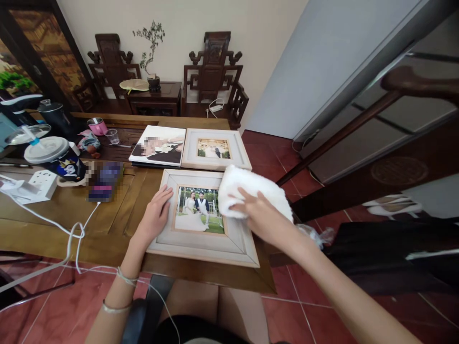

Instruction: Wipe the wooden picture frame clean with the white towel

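A photo frame (208, 248) with a wide whitish border lies flat near the table's front edge, holding a picture of a couple outdoors. My left hand (155, 215) rests on its left side, fingers stretched along the border. On the frame's upper right corner, my right hand (260, 210) presses a fluffy white cloth (253, 184), its fingers curled into the fabric. The cloth covers that corner and hangs out past the table's right side. Just behind lie a second framed photo (244, 150) and an album (161, 136) with a picture on its cover.
On the wooden table (28, 234) at left are a lidded cup (53, 155), a phone (105, 181) on a white cable, a power strip (39, 188), a pink mug (96, 126) and a clear cup (112, 136). A dark wooden chair (387, 167) stands close on the right.
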`<state>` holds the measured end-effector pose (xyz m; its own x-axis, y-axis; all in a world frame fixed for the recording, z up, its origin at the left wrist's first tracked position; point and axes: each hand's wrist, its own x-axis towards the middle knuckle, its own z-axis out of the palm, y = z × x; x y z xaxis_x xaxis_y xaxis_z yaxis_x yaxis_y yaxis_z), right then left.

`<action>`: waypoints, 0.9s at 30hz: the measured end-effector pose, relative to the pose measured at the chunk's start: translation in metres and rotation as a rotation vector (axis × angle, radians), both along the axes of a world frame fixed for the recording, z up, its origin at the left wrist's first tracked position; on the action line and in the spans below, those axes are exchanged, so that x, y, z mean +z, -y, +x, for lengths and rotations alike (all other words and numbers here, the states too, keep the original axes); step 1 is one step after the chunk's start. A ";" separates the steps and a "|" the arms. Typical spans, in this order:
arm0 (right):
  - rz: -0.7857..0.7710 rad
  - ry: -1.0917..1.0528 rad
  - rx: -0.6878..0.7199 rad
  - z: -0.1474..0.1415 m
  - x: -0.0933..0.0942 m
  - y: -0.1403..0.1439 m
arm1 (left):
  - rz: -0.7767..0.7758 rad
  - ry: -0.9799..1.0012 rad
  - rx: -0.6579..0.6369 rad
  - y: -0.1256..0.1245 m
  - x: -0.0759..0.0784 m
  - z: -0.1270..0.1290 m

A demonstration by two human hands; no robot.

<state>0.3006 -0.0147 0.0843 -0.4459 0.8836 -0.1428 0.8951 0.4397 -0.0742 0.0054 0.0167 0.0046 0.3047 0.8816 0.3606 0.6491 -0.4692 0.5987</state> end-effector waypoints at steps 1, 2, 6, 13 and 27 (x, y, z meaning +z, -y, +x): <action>-0.036 0.024 0.013 -0.002 0.003 0.017 | 0.002 0.001 0.003 0.000 0.000 0.000; -0.092 0.038 0.042 -0.005 0.006 0.034 | 0.006 0.003 0.006 0.000 0.000 0.000; -0.289 -0.028 0.174 -0.009 0.017 0.081 | 0.004 0.009 0.013 0.000 -0.001 0.000; -0.173 -0.115 0.104 -0.013 0.006 0.031 | -0.006 -0.002 -0.018 0.000 0.001 0.000; -0.180 -0.086 0.124 -0.019 0.005 0.053 | 0.002 0.017 0.008 0.000 -0.001 0.000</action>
<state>0.2817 -0.0678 0.0890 -0.5672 0.7847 -0.2503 0.8218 0.5190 -0.2351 0.0052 0.0168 0.0032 0.2918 0.8830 0.3676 0.6424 -0.4657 0.6086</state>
